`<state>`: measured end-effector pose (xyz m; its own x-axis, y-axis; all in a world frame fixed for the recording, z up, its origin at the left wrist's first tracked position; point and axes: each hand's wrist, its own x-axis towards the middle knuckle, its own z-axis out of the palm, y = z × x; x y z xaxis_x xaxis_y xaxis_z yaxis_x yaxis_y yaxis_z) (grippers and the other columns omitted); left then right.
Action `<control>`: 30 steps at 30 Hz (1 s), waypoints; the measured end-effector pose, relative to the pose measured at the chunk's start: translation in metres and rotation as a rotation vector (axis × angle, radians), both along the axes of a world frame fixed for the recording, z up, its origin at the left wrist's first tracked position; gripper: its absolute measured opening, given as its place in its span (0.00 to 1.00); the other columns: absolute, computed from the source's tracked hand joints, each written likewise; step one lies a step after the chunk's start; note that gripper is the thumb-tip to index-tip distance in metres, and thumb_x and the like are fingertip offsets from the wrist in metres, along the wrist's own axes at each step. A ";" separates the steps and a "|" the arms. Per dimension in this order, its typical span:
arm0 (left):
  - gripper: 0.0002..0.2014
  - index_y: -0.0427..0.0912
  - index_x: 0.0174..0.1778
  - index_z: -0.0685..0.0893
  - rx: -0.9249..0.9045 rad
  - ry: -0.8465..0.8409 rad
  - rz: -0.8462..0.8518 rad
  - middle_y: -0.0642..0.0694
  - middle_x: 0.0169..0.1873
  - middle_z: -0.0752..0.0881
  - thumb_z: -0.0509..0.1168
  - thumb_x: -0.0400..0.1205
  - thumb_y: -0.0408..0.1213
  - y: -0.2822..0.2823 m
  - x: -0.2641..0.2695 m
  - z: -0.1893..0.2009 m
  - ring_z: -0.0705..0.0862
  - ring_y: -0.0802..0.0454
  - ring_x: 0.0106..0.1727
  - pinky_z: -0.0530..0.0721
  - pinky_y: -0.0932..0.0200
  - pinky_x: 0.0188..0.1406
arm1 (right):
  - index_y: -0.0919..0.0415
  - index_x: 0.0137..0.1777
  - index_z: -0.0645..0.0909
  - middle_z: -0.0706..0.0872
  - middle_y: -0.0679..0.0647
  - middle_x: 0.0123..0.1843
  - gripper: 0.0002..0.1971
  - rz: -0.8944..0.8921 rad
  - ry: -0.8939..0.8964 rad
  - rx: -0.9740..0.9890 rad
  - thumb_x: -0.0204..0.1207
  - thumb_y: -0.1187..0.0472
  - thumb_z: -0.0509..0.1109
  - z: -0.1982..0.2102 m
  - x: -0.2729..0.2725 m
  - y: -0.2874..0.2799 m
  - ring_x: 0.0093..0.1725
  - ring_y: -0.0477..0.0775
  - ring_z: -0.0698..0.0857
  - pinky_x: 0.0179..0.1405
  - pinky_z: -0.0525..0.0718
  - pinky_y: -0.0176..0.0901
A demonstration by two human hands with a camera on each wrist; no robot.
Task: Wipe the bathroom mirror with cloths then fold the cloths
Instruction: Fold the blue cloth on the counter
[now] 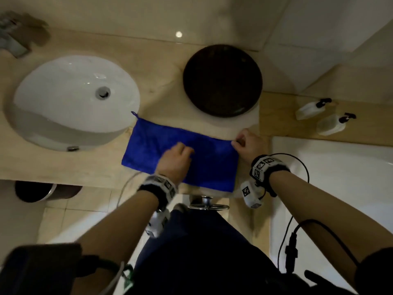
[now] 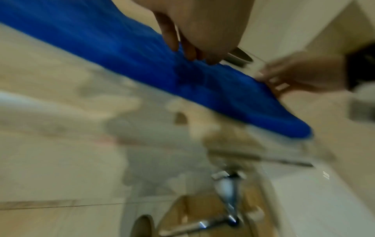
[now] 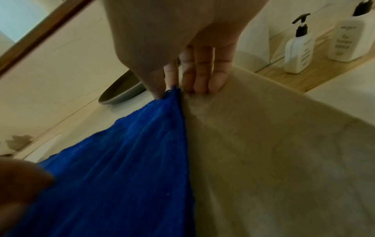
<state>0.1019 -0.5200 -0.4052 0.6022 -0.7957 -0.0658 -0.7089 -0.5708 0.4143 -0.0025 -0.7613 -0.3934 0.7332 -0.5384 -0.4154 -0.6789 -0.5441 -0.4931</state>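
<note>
**Blue cloth spread on the vanity, one hand on it, the other at its corner**

A blue microfibre cloth [image 1: 180, 154] lies flat as a wide rectangle on the beige stone countertop [image 1: 63, 167], in the middle of the head view, just right of the white oval basin [image 1: 74, 99] and just below the dark round dish [image 1: 222, 80]. A small hanging loop sticks out at the cloth's upper left corner, touching the basin's rim. The cloth's lower right part reaches the counter's front edge.

The left hand [image 1: 175, 161] rests on the middle of the cloth, fingers bent downward with their tips pressing into the fabric; the left wrist view is blurred but shows the fingertips [image 2: 190, 52] meeting the blue surface. The right hand [image 1: 247, 145] is at the cloth's upper right corner. In the right wrist view its thumb and forefinger pinch that corner [image 3: 172, 93], while the other three fingers [image 3: 202, 80] lie straight with their tips on the bare counter beside it.

Two white pump bottles [image 1: 310, 109] stand on a wooden ledge at the right of the frame, well apart from the cloth. A dark bin [image 1: 36, 191] sits on the floor at lower left, under the counter.
</note>
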 end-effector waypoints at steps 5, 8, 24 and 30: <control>0.19 0.46 0.46 0.84 0.047 0.016 -0.392 0.47 0.40 0.82 0.75 0.65 0.53 -0.034 -0.093 -0.011 0.82 0.47 0.33 0.78 0.59 0.31 | 0.57 0.55 0.76 0.82 0.51 0.48 0.06 0.086 0.121 -0.087 0.80 0.59 0.67 0.006 0.005 0.002 0.46 0.51 0.81 0.43 0.75 0.42; 0.25 0.48 0.47 0.84 0.120 -0.066 -0.362 0.49 0.43 0.84 0.76 0.58 0.57 -0.045 -0.115 -0.017 0.82 0.48 0.38 0.78 0.57 0.37 | 0.59 0.53 0.76 0.78 0.50 0.44 0.03 0.133 0.169 -0.173 0.81 0.65 0.64 0.007 0.010 0.005 0.42 0.51 0.77 0.35 0.67 0.40; 0.15 0.51 0.55 0.79 0.342 -0.016 0.048 0.47 0.54 0.79 0.68 0.73 0.47 -0.063 -0.146 0.002 0.80 0.45 0.52 0.75 0.50 0.49 | 0.62 0.51 0.75 0.83 0.57 0.42 0.07 0.495 0.152 -0.159 0.80 0.58 0.65 -0.004 0.014 -0.027 0.44 0.59 0.82 0.42 0.78 0.49; 0.09 0.49 0.48 0.81 0.298 0.027 0.304 0.47 0.46 0.80 0.65 0.73 0.43 -0.070 -0.169 0.001 0.80 0.45 0.46 0.74 0.52 0.44 | 0.59 0.48 0.77 0.84 0.57 0.43 0.06 0.558 0.103 -0.140 0.81 0.56 0.65 -0.003 0.005 -0.034 0.46 0.61 0.82 0.46 0.80 0.49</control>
<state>-0.0673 -0.5901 -0.4039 0.8016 -0.5257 -0.2849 -0.4809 -0.8500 0.2153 0.0029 -0.7957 -0.3968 0.8813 -0.1375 -0.4521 -0.3118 -0.8881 -0.3377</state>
